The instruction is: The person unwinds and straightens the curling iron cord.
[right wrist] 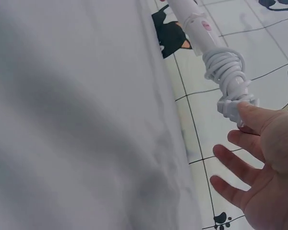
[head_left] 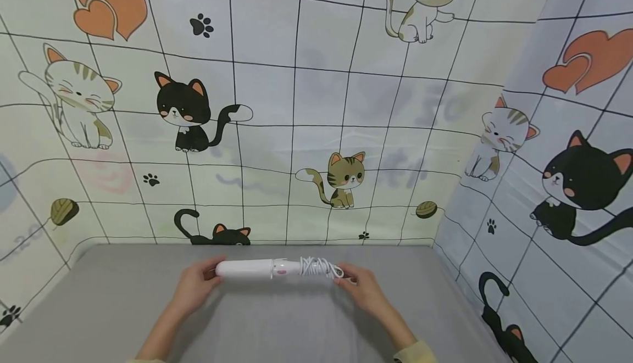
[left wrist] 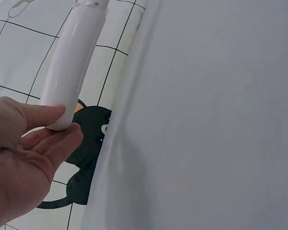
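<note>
A white wand-shaped electric appliance (head_left: 247, 268), which looks like a curling iron, is held level above the grey surface. Its thick smooth barrel (left wrist: 76, 57) lies to the left, and a small pink label sits near its middle. White cord (right wrist: 225, 67) is wound in several loops round the narrower right part. The left hand (head_left: 195, 286) holds the rounded barrel end between thumb and fingers. At the opposite end, the right hand (head_left: 363, 289) pinches the corded tip with thumb and index finger; its other fingers (right wrist: 235, 163) are spread away from it.
A grey cloth-covered table (head_left: 277, 324) lies under both hands. Behind it stands a white backdrop (head_left: 267, 99) with grid lines and cartoon cats, and a similar side panel (head_left: 524, 198) rises at the right.
</note>
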Motion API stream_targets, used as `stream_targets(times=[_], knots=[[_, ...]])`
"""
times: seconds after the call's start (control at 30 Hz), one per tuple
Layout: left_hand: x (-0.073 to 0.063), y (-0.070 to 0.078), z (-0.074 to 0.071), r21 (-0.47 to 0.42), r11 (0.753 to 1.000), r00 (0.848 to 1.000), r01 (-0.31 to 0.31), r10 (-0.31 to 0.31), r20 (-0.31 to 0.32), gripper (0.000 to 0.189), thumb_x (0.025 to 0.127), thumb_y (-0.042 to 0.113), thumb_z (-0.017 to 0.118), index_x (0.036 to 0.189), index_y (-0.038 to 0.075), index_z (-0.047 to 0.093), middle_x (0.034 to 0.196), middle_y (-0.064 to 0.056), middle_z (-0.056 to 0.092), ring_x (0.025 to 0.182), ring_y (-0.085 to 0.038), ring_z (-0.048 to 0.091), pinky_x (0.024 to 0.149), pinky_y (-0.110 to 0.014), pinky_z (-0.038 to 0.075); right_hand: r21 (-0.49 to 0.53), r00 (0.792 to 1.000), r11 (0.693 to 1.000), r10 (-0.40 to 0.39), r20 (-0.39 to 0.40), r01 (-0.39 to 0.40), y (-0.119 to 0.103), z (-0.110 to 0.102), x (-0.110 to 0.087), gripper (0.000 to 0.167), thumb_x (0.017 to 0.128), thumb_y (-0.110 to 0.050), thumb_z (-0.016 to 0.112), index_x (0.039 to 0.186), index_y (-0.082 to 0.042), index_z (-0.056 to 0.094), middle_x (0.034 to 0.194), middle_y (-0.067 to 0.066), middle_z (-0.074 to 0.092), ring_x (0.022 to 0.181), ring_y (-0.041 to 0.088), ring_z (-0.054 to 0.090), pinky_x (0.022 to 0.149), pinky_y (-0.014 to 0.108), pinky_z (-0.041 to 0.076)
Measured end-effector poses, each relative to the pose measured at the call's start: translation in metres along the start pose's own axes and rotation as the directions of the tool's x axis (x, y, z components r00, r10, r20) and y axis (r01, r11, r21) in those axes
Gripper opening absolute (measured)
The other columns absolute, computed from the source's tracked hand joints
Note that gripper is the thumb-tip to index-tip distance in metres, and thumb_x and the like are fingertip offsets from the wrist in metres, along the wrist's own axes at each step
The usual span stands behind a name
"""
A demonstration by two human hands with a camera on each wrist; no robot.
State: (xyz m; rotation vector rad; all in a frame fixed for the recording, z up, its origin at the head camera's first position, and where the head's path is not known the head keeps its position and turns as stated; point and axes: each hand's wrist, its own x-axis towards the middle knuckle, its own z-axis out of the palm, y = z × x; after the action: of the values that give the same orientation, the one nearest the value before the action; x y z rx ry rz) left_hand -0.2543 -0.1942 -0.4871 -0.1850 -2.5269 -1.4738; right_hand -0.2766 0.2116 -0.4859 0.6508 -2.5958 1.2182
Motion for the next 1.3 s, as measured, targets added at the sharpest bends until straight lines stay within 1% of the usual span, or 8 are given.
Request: stream_targets(times=[0.23, 0.4, 0.5, 0.67, 0.83, 0.9, 1.1, 1.3], knots=[[-0.012, 0.006, -0.009, -0.140, 0.989, 0.998, 0.056, -0.055, 0.010, 0.048, 0.084, -0.009, 0.077, 0.130, -0.014, 0.061, 0.128, -0.033, 0.063, 0.113, -0.042, 0.067, 0.084, -0.031, 0.064, 0.154, 0.999, 0.987, 0.046, -0.025, -0.042, -0.014, -0.003, -0.010, 0.034, 0.093, -0.004, 0.072, 0.127, 0.002, 0.068, 0.117, 0.021, 0.072, 0.102, 0.032, 0.072, 0.086, 0.028, 0.063], [-0.018, 0.009, -0.018, -0.315, 0.936, 0.988, 0.156, -0.141, 0.068, 0.058, 0.084, -0.003, 0.081, 0.135, -0.014, 0.056, 0.136, -0.032, 0.058, 0.120, -0.041, 0.063, 0.087, -0.025, 0.062, 0.223, 0.992, 0.967, 0.125, -0.002, -0.122, -0.022, -0.002, -0.021, 0.038, 0.093, -0.006, 0.074, 0.129, 0.004, 0.067, 0.117, 0.021, 0.072, 0.099, 0.025, 0.073, 0.081, 0.022, 0.063], [-0.021, 0.010, -0.022, -0.363, 0.914, 0.982, 0.184, -0.158, 0.098, 0.060, 0.085, 0.000, 0.081, 0.138, -0.012, 0.055, 0.139, -0.032, 0.056, 0.122, -0.039, 0.062, 0.088, -0.024, 0.061, 0.295, 0.988, 0.943, 0.156, 0.022, -0.155, -0.026, -0.001, -0.026, 0.039, 0.093, -0.004, 0.073, 0.130, 0.007, 0.065, 0.117, 0.023, 0.071, 0.096, 0.027, 0.073, 0.079, 0.024, 0.064], [-0.024, 0.011, -0.025, -0.407, 0.895, 0.979, 0.180, -0.123, 0.163, 0.062, 0.084, 0.005, 0.084, 0.138, -0.009, 0.056, 0.135, -0.026, 0.061, 0.111, -0.028, 0.070, 0.089, -0.027, 0.061, 0.340, 0.989, 0.928, 0.142, 0.046, -0.149, -0.029, -0.003, -0.030, 0.037, 0.095, 0.000, 0.069, 0.130, 0.010, 0.064, 0.116, 0.025, 0.071, 0.089, 0.026, 0.074, 0.077, 0.027, 0.065], [-0.027, 0.008, -0.026, -0.411, 0.903, 0.972, 0.125, -0.028, 0.233, 0.059, 0.086, 0.007, 0.082, 0.137, -0.009, 0.057, 0.130, -0.022, 0.065, 0.105, -0.023, 0.072, 0.090, -0.027, 0.061, 0.336, 0.988, 0.930, 0.139, 0.062, -0.151, -0.030, -0.006, -0.033, 0.038, 0.096, -0.001, 0.069, 0.131, 0.010, 0.063, 0.113, 0.024, 0.072, 0.083, 0.016, 0.074, 0.075, 0.026, 0.065], [-0.027, 0.007, -0.025, -0.415, 0.903, 0.968, 0.111, -0.004, 0.250, 0.058, 0.087, 0.006, 0.081, 0.137, -0.010, 0.057, 0.129, -0.019, 0.066, 0.104, -0.023, 0.071, 0.090, -0.027, 0.061, 0.377, 0.989, 0.914, 0.134, 0.068, -0.149, -0.030, -0.006, -0.034, 0.039, 0.096, -0.001, 0.069, 0.132, 0.011, 0.062, 0.113, 0.026, 0.071, 0.081, 0.017, 0.074, 0.075, 0.029, 0.066], [-0.027, 0.009, -0.023, -0.432, 0.893, 0.974, 0.121, -0.023, 0.225, 0.055, 0.085, 0.005, 0.082, 0.134, -0.006, 0.061, 0.125, -0.009, 0.068, 0.100, -0.021, 0.071, 0.089, -0.027, 0.061, 0.507, 0.992, 0.853, 0.101, 0.077, -0.126, -0.031, -0.001, -0.037, 0.044, 0.095, 0.005, 0.066, 0.134, 0.020, 0.053, 0.112, 0.040, 0.065, 0.078, 0.019, 0.073, 0.074, 0.037, 0.067], [-0.026, 0.011, -0.023, -0.437, 0.889, 0.974, 0.137, -0.040, 0.223, 0.055, 0.083, 0.005, 0.084, 0.133, -0.005, 0.062, 0.123, -0.010, 0.069, 0.099, -0.024, 0.072, 0.088, -0.029, 0.061, 0.605, 0.972, 0.763, 0.219, 0.085, -0.225, -0.041, 0.001, -0.039, 0.052, 0.096, 0.006, 0.065, 0.139, 0.024, 0.043, 0.125, 0.039, 0.060, 0.088, 0.021, 0.075, 0.084, 0.033, 0.065]])
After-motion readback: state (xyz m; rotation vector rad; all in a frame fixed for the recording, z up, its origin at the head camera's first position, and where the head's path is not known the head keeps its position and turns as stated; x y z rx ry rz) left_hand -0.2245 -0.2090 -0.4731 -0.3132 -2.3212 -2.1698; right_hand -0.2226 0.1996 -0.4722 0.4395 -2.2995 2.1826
